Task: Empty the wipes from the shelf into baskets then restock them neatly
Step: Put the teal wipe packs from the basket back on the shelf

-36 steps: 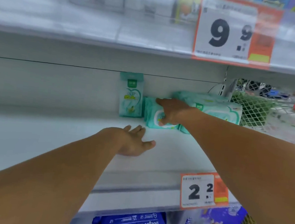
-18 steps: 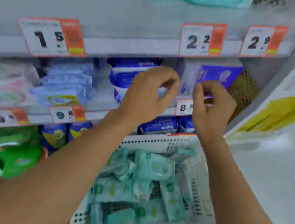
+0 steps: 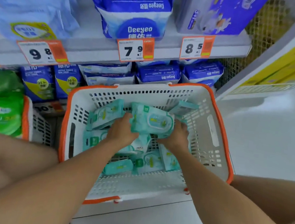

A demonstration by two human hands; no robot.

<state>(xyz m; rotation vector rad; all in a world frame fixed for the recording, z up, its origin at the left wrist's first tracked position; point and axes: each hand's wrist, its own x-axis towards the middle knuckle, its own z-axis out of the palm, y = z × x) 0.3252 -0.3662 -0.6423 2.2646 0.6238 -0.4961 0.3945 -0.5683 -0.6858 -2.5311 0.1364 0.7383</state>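
Below the shelf [image 3: 94,54] of blue packs we had the white, orange-rimmed basket [image 3: 212,130] on the floor, teal wipes packs strewn across its bottom. Our left hand [image 3: 122,130] and right hand [image 3: 177,136] reached into it, each with fingers curled on one side of a single wipes pack [image 3: 152,120] held between them above the rest.

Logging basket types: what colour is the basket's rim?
Orange rim on a white basket, clearest in the head view.
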